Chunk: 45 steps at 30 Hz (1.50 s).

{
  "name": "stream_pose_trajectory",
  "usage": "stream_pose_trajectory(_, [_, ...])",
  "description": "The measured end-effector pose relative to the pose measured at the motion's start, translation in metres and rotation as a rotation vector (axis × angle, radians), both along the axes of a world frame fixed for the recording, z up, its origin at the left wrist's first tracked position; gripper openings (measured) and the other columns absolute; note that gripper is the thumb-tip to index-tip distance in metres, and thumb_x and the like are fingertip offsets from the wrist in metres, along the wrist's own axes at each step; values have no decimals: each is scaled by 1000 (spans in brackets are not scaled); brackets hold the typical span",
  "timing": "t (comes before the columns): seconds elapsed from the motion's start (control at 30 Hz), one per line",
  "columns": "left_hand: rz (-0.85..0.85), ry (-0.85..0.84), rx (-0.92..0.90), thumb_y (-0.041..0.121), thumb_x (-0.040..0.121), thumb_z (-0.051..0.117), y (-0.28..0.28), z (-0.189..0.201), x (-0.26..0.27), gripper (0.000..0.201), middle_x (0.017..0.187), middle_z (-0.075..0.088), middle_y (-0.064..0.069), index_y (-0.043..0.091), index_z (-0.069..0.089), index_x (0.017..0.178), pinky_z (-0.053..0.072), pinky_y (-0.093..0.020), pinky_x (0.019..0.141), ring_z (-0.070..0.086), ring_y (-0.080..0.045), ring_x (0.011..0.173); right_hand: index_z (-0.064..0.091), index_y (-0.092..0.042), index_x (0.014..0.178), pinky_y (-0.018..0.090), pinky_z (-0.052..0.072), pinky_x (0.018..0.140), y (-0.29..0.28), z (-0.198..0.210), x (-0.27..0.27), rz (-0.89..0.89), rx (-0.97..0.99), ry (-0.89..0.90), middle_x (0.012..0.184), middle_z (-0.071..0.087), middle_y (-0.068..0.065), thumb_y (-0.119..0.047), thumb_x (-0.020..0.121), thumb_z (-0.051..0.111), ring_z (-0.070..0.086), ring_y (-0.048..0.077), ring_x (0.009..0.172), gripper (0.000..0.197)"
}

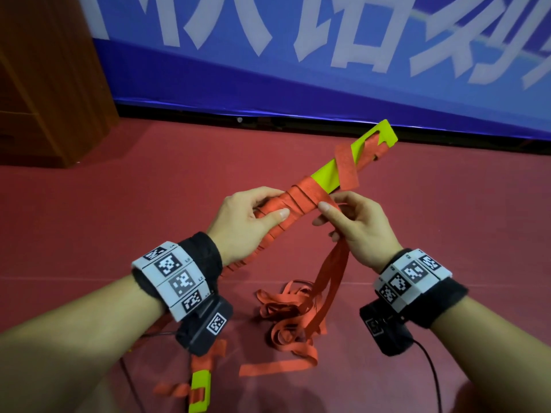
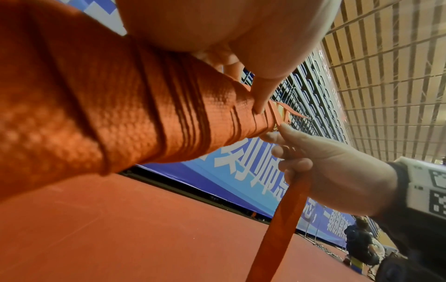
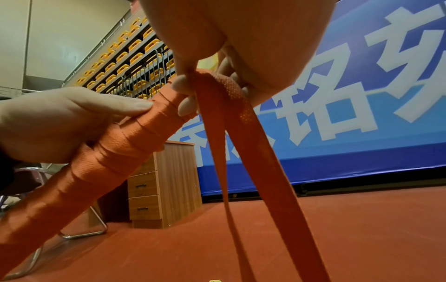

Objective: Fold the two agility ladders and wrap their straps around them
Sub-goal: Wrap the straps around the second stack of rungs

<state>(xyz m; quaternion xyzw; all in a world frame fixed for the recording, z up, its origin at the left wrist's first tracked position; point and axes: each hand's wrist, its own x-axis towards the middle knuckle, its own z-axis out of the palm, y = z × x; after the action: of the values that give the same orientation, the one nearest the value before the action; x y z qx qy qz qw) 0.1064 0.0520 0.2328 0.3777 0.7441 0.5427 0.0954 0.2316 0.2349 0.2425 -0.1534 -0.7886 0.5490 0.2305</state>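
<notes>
A folded bundle of yellow-green ladder rungs (image 1: 326, 174) is held up slantwise over the floor, its lower half bound in orange strap turns (image 1: 298, 198). My left hand (image 1: 253, 216) grips the wrapped part (image 2: 120, 106), thumb laid along it. My right hand (image 1: 348, 222) pinches the loose orange strap (image 1: 331, 272) right beside the last turn; the strap (image 3: 241, 133) hangs from its fingers to a tangled heap (image 1: 292, 311) on the floor. The end of a second ladder (image 1: 201, 389), yellow-green with orange strap, lies near my left forearm.
The red floor (image 1: 119, 204) runs to a blue banner wall (image 1: 298, 70) ahead. A wooden drawer cabinet (image 3: 166, 183) stands at the left, with a metal chair leg (image 3: 96, 225) beside it. Cables (image 1: 432, 371) trail from the wrist cameras.
</notes>
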Motion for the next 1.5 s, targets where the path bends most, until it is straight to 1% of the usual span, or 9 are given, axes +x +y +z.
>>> stream_pose_trajectory(0.13, [-63, -53, 30, 17, 94, 72, 0, 2, 0, 26, 100, 76, 10, 21, 73, 120, 53, -15, 77, 72, -3, 90, 64, -11, 102, 18, 48, 53, 2, 0, 0, 12, -6, 4, 86, 78, 0, -23, 99, 63, 58, 4, 50, 12])
stream_pose_trajectory(0.33, [-127, -116, -1, 19, 98, 66, 0, 3, 0, 23, 101, 79, -1, 28, 74, 118, 58, -37, 81, 74, -19, 87, 63, -16, 118, 46, 57, 68, 1, -1, 2, 136, -46, -55, 100, 78, -2, -44, 90, 56, 54, 12, 45, 40])
stream_pose_trajectory(0.43, [-164, -142, -15, 20, 100, 63, -1, 2, -2, 22, 103, 78, -8, 32, 74, 115, 57, -46, 84, 73, -28, 87, 60, -12, 116, 33, 59, 61, -6, -4, 1, 125, -142, 28, 94, 77, 5, -32, 97, 55, 47, 9, 41, 28])
stream_pose_trajectory(0.6, [-149, -200, -19, 30, 99, 60, 1, -2, -3, 21, 97, 74, -21, 20, 77, 107, 54, -43, 77, 65, -19, 78, 45, -14, 88, 22, 50, 53, -21, -9, -8, 36, -317, 111, 87, 51, 22, -20, 102, 56, 37, 6, 40, 19])
stream_pose_trajectory(0.73, [-110, -152, -105, 45, 94, 52, 2, -5, 1, 37, 79, 67, -6, 14, 70, 100, 53, -52, 77, 61, -16, 70, 43, -18, 83, 22, 49, 51, -26, -11, -10, -3, -367, 120, 88, 49, 21, -22, 103, 57, 36, 6, 39, 24])
stream_pose_trajectory(0.83, [-84, -86, -176, 47, 99, 57, 3, -5, 4, 28, 88, 71, 5, 24, 67, 110, 54, -50, 82, 65, -13, 76, 47, -16, 83, 22, 49, 50, -30, -12, -12, -71, -381, 115, 76, 57, 19, -24, 102, 59, 38, 6, 38, 24])
stream_pose_trajectory(0.97, [59, 232, -314, 75, 70, 65, 3, -6, 15, 86, 124, 60, 10, 40, 36, 143, 52, -37, 90, 63, -14, 106, 51, -13, 81, 27, 43, 49, -27, -13, -16, -233, -356, 95, 68, 66, 10, -28, 101, 62, 43, 8, 37, 27])
stream_pose_trajectory(1.17, [166, 619, -438, 38, 82, 74, 7, -15, 25, 61, 117, 46, 11, 40, 37, 130, 50, -36, 65, 65, -26, 87, 50, -12, 79, 24, 43, 47, -28, -10, -13, -237, -402, 69, 76, 73, 16, -29, 100, 63, 46, 6, 37, 30])
stream_pose_trajectory(1.5, [135, 440, -236, 34, 82, 76, 5, -14, 17, 39, 89, 65, 10, 36, 60, 117, 51, -38, 72, 62, -21, 83, 51, -10, 94, 18, 44, 49, -13, -2, -2, -77, -130, 29, 82, 78, 10, -26, 100, 63, 52, 9, 44, 22])
